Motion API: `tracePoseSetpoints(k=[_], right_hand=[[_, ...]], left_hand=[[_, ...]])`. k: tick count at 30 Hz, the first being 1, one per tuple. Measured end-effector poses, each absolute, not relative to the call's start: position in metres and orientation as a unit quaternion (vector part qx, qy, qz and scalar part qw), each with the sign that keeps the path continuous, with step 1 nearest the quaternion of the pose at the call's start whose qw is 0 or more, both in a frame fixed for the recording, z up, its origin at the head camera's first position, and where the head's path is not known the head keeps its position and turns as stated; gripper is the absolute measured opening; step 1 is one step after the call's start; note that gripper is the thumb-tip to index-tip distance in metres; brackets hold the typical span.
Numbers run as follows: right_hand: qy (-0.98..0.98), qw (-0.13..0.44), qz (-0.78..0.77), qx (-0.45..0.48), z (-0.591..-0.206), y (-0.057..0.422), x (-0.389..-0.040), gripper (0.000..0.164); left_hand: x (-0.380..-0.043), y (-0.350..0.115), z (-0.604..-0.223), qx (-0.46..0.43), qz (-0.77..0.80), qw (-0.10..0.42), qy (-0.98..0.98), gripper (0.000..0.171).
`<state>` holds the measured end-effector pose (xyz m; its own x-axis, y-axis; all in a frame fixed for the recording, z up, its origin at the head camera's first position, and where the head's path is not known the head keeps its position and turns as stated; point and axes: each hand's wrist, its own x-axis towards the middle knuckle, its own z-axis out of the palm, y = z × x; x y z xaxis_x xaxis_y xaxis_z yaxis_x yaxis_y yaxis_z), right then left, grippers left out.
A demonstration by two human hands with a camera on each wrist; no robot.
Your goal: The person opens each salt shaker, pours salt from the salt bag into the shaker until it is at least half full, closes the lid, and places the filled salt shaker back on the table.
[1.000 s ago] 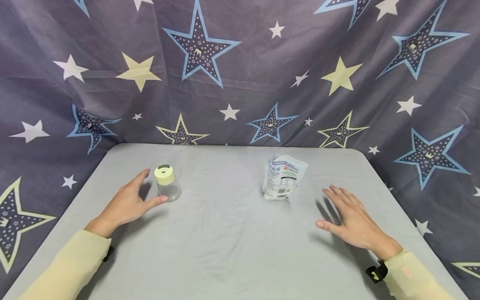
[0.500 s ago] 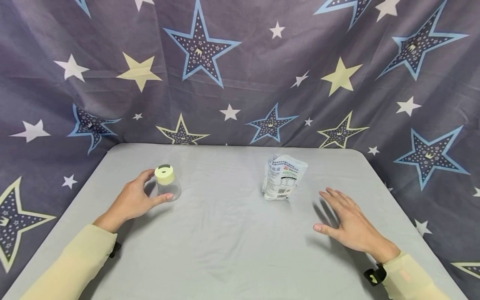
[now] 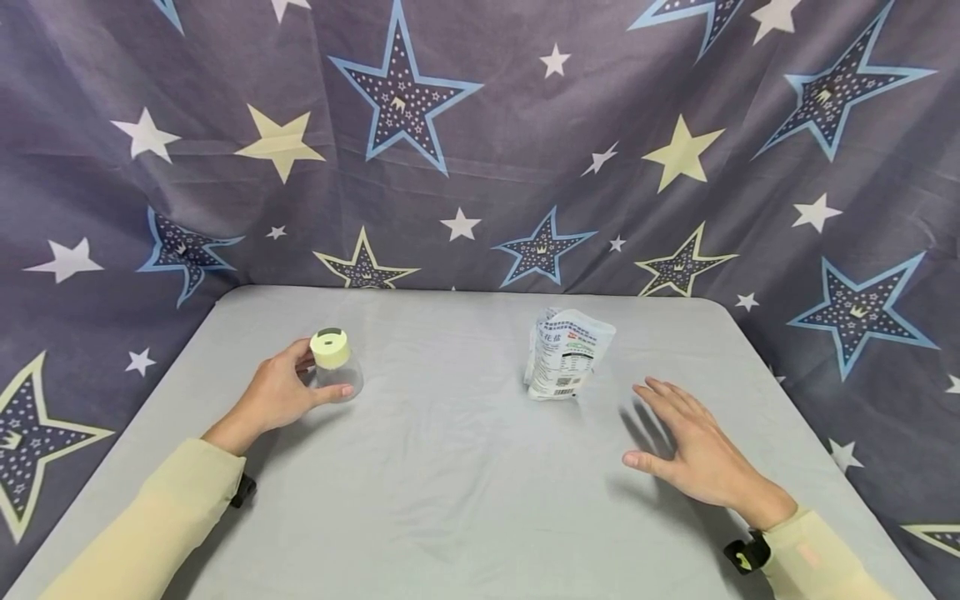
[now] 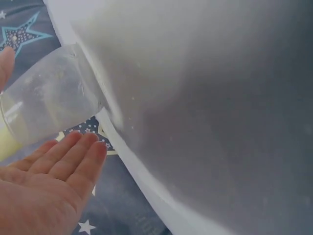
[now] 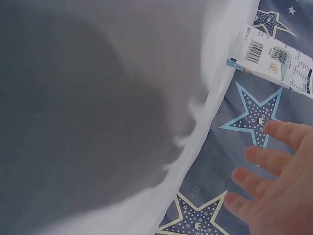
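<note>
A small clear shaker jar (image 3: 332,375) with a pale yellow lid (image 3: 330,350) stands upright on the left part of the table. My left hand (image 3: 283,388) is around its near left side, thumb in front and fingers behind. In the left wrist view, the jar (image 4: 51,95) lies between the thumb and the straight fingers (image 4: 80,159), with a gap at the fingers. To the right, a white pouch (image 3: 566,358) with blue print and a barcode stands upright. My right hand (image 3: 701,454) hovers to the right of the pouch, fingers spread and holding nothing.
A light grey cloth covers the table (image 3: 450,483). Behind and at both sides hangs a dark curtain (image 3: 495,167) with stars on it. The pouch stands well apart from the jar.
My left hand has moved right and closer around the jar, its thumb further across the front. My right hand has drifted slightly left. Jar and pouch stay in place.
</note>
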<state>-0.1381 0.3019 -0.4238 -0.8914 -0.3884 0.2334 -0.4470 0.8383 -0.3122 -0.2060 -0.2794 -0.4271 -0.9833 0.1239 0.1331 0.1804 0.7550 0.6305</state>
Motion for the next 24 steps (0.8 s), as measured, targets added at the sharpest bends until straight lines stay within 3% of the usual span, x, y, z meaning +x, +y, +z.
tracePoseSetpoints(k=[9,18,24], right_hand=[[-0.954,0.082,0.186,0.223,-0.424,0.2998,-0.1367,0.093],[-0.95,0.081,0.193,0.23,-0.425,0.2958,-0.1356,0.093],[-0.949,0.082,0.196,0.232,-0.4249,0.2925,-0.1349,0.094]], left_hand=[[-0.2067,-0.2748,-0.4279,-0.064,-0.341,0.038,-0.937,0.095],[-0.2084,-0.2732,-0.4317,-0.063,-0.34,0.056,-0.937,0.068],[-0.2094,-0.2727,-0.4317,-0.053,-0.344,0.055,-0.936,0.061]])
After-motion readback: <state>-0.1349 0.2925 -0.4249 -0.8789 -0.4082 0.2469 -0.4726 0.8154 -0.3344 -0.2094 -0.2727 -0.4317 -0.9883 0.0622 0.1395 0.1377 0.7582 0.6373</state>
